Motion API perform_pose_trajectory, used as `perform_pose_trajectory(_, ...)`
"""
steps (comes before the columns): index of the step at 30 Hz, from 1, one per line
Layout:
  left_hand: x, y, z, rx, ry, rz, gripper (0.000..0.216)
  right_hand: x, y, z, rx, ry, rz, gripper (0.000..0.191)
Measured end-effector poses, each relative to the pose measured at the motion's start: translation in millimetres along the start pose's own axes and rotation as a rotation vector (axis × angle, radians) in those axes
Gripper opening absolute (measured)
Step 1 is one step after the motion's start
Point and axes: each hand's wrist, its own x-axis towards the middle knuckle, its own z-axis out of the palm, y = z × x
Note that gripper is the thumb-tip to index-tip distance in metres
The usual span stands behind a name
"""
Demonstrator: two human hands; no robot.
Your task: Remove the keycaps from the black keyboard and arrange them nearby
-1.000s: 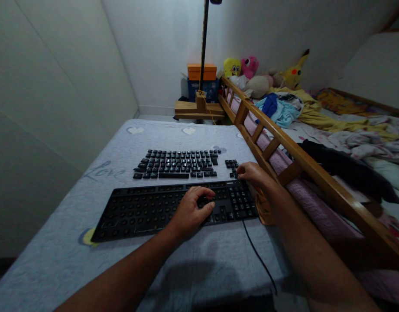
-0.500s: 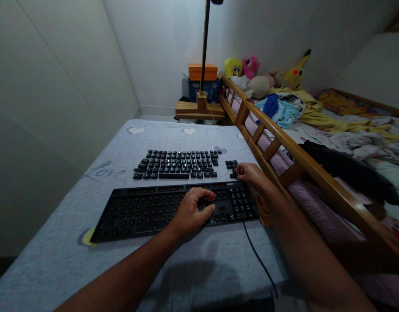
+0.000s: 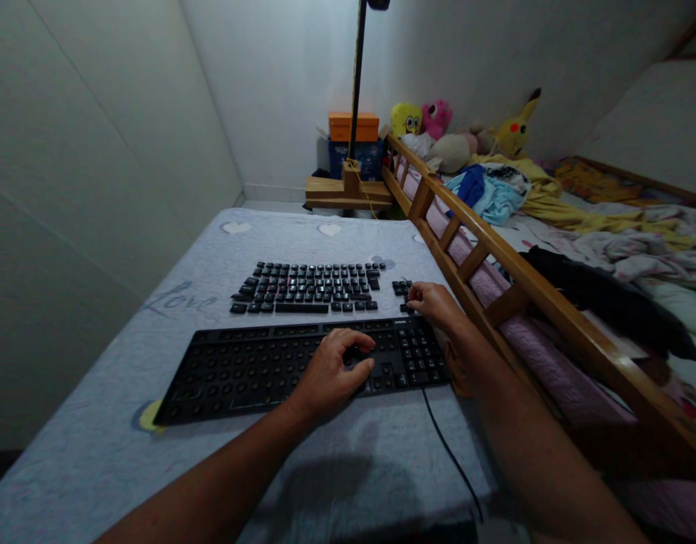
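Note:
A black keyboard [image 3: 239, 370] lies across the cloth, its left and middle parts bare of keycaps, with round key stems showing. Keycaps remain on its number pad [image 3: 420, 351]. My left hand [image 3: 336, 366] rests on the keyboard's middle right, thumb and index finger apart, nothing seen between them. Beyond the keyboard, loose black keycaps [image 3: 313, 285] are laid out in rows, with a long space bar [image 3: 301, 308] at the front. My right hand [image 3: 432, 302] is pinched at the small keycap group [image 3: 401, 288] to the right; its fingertips close on a keycap, mostly hidden.
A pale blue cloth [image 3: 279, 234] covers the surface. The keyboard cable [image 3: 450, 453] runs toward me. A wooden bed rail [image 3: 495, 249] borders the right side, with clothes and plush toys beyond. At the back stand an orange box [image 3: 353, 126] and a dark pole [image 3: 357, 75].
My right hand has shifted very slightly left at the small keycap group. The left hand stays in place on the keyboard. The view has moved a little.

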Motion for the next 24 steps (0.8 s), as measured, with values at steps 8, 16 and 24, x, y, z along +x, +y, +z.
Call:
perform_pose_trajectory(8, -1.2, -0.9, 0.0, 0.006, -0.003, 0.002, 0.017, 3.2, -3.0, 4.7, 0.015, 0.006, 0.021, 0.002)
perform_pose_trajectory(16, 0.1, 0.1, -0.1, 0.008, -0.011, 0.001, 0.017, 2.3, -0.7, 8.4, 0.020, 0.036, 0.009, 0.005)
perform_pose_trajectory(24, -0.7, 0.7, -1.0, 0.021, -0.014, -0.001, 0.017, 1.0, -1.5, 6.8, 0.008, 0.028, -0.031, 0.012)
